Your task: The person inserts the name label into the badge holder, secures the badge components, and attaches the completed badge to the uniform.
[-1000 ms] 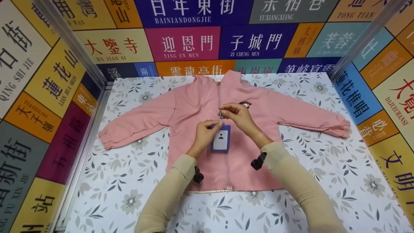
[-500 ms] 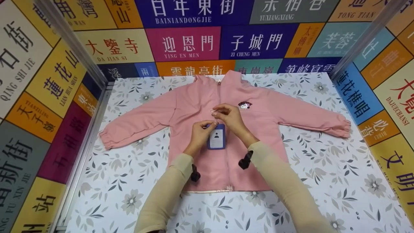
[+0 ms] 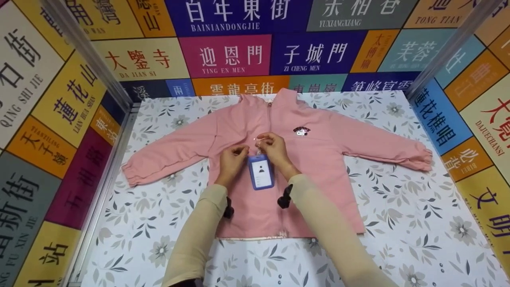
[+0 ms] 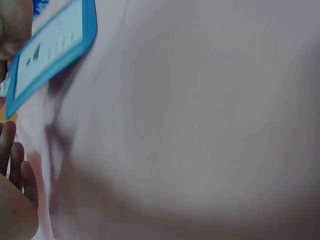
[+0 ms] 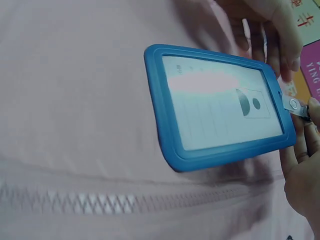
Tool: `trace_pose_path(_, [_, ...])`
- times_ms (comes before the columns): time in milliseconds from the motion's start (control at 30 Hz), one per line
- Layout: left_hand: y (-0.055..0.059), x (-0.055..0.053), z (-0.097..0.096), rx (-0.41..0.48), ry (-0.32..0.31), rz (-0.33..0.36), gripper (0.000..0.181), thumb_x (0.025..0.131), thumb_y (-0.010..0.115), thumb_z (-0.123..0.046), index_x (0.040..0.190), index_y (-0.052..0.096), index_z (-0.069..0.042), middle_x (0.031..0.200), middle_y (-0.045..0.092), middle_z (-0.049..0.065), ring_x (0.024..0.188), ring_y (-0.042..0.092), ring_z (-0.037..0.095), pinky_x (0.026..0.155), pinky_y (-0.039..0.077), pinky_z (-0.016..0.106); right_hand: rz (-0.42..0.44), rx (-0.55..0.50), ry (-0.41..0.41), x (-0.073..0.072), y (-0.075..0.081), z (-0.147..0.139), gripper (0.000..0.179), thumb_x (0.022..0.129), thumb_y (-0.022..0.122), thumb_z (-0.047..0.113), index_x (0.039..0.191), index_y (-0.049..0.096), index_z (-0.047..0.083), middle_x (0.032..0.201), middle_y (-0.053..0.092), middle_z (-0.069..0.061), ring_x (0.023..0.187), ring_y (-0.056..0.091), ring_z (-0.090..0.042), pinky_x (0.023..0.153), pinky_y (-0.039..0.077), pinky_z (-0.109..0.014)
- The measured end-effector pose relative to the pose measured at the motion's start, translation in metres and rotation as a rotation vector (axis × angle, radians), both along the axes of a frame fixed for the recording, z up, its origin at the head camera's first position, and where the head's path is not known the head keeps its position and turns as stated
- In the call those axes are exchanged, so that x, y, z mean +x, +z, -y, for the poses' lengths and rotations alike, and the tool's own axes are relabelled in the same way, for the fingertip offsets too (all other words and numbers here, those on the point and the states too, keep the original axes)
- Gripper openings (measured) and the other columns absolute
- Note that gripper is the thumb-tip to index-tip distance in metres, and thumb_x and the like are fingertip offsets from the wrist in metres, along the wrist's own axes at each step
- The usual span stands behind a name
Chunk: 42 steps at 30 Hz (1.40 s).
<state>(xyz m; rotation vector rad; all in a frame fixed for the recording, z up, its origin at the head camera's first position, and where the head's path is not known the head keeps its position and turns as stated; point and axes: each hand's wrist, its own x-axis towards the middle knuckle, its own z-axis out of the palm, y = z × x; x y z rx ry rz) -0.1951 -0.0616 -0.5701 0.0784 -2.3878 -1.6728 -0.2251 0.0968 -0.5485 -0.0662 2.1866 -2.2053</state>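
Note:
A pink zip-up jacket (image 3: 318, 159) lies flat, front up, sleeves spread. On its chest rests a blue badge holder (image 3: 261, 172) with a white card inside. My right hand (image 3: 261, 142) pinches the small metal clip (image 5: 295, 106) at the holder's (image 5: 220, 105) top edge. Just left of it, my left hand (image 3: 239, 151) has its fingers curled and pinches the jacket cloth. In the left wrist view the holder (image 4: 50, 55) is at the top left over blurred pink cloth (image 4: 200, 125). The zipper (image 5: 125, 202) runs just beside the holder.
The jacket lies on a floral-patterned table (image 3: 398, 207) boxed in by walls of coloured sign panels (image 3: 227, 56). A small embroidered patch (image 3: 302, 130) marks the jacket's chest right of my hands. Bare tabletop shows in front of the hem and beside both sleeves.
Both hands and the badge holder have shifted left across the chest, off the zipper line. The embroidered patch, earlier behind my right hand, now shows. The holder now lies lower, below both hands.

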Motion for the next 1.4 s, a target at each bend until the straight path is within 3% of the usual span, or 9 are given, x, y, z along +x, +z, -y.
trace_pose_path(200, [0.001,-0.009,0.016,-0.166,0.031,-0.031,0.014,0.088,0.071,-0.015,0.097,0.078,-0.006,0.092,0.076,0.01,0.083,0.068,0.023,0.08,0.056,0.033,0.015,0.089,-0.085,-0.004,-0.016,0.017,0.015,0.088,0.066,-0.006,0.103,0.069,-0.008,0.089,0.072,-0.026,0.069,0.066,-0.018,0.058,0.052,-0.02])
trace_pose_path(400, [0.004,-0.015,0.023,-0.211,0.044,-0.037,0.015,0.089,0.069,-0.011,0.099,0.078,-0.004,0.094,0.076,0.011,0.09,0.067,0.026,0.086,0.054,0.037,0.003,0.112,-0.16,-0.005,-0.02,0.029,0.007,0.084,0.069,-0.007,0.09,0.073,-0.005,0.08,0.073,-0.022,0.065,0.066,-0.021,0.054,0.049,-0.019])
trace_pose_path(600, [0.004,-0.018,0.024,-0.22,0.046,-0.003,0.016,0.09,0.068,-0.011,0.102,0.077,-0.006,0.1,0.075,0.01,0.095,0.067,0.024,0.09,0.054,0.036,0.069,0.086,-0.119,-0.002,-0.025,0.031,0.005,0.085,0.07,-0.005,0.087,0.073,-0.001,0.085,0.074,-0.02,0.07,0.069,-0.022,0.058,0.055,-0.023])
trace_pose_path(767, [0.002,-0.02,0.026,-0.305,0.083,0.002,0.02,0.09,0.066,-0.008,0.108,0.075,-0.009,0.105,0.073,0.009,0.1,0.064,0.024,0.094,0.052,0.035,0.146,0.068,-0.041,-0.003,-0.025,0.03,0.013,0.09,0.067,0.002,0.101,0.071,-0.005,0.094,0.073,-0.023,0.07,0.067,-0.016,0.063,0.057,-0.024])
trace_pose_path(900, [0.0,-0.023,0.029,-0.4,0.104,-0.042,0.023,0.088,0.068,-0.004,0.109,0.074,-0.007,0.105,0.073,0.01,0.102,0.063,0.029,0.095,0.05,0.04,0.206,0.088,-0.002,-0.005,-0.023,0.031,0.019,0.096,0.059,0.002,0.11,0.07,-0.006,0.102,0.071,-0.024,0.071,0.065,-0.015,0.066,0.059,-0.026])
trace_pose_path(1133, [-0.006,-0.027,0.028,-0.514,0.083,-0.052,0.022,0.088,0.069,-0.008,0.11,0.074,-0.008,0.106,0.074,0.01,0.101,0.064,0.03,0.096,0.05,0.041,0.195,0.131,-0.012,-0.006,-0.021,0.036,0.02,0.093,0.056,-0.007,0.107,0.069,-0.01,0.097,0.07,-0.024,0.068,0.064,-0.016,0.063,0.057,-0.025])
trace_pose_path(1400, [-0.008,-0.03,0.026,-0.635,0.142,-0.071,0.013,0.09,0.068,-0.008,0.098,0.078,-0.008,0.095,0.074,0.01,0.094,0.065,0.031,0.09,0.052,0.042,0.195,0.174,-0.066,-0.008,-0.018,0.043,0.014,0.086,0.061,-0.01,0.097,0.07,-0.012,0.086,0.073,-0.024,0.058,0.063,-0.015,0.055,0.053,-0.023])
